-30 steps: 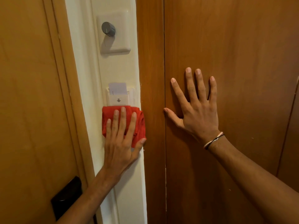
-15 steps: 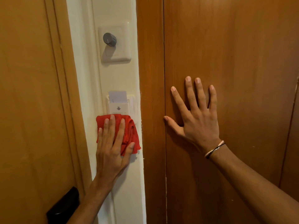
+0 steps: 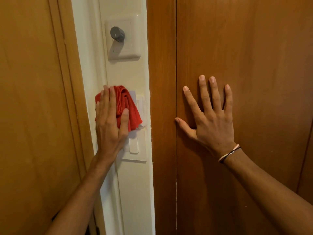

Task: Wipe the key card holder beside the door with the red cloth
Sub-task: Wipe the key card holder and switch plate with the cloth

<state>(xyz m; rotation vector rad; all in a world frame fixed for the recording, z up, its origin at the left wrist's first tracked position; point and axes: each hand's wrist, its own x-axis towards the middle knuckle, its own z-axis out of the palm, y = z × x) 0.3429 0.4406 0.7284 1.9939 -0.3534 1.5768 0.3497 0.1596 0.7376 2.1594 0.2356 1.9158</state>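
My left hand presses a bunched red cloth against the white key card holder on the cream wall strip. The cloth covers most of the holder; only its right edge and a corner of the white card show. My right hand lies flat with fingers spread on the brown wooden door, holding nothing. A thin bracelet circles that wrist.
A white plate with a grey round knob sits above the holder. A white light switch sits just below it, partly behind my left hand. A lighter wooden door and its frame fill the left side.
My left hand slid the red cloth up from below the holder onto it, hiding the card and holder front. The switch below came into view. My right hand stayed flat on the door.
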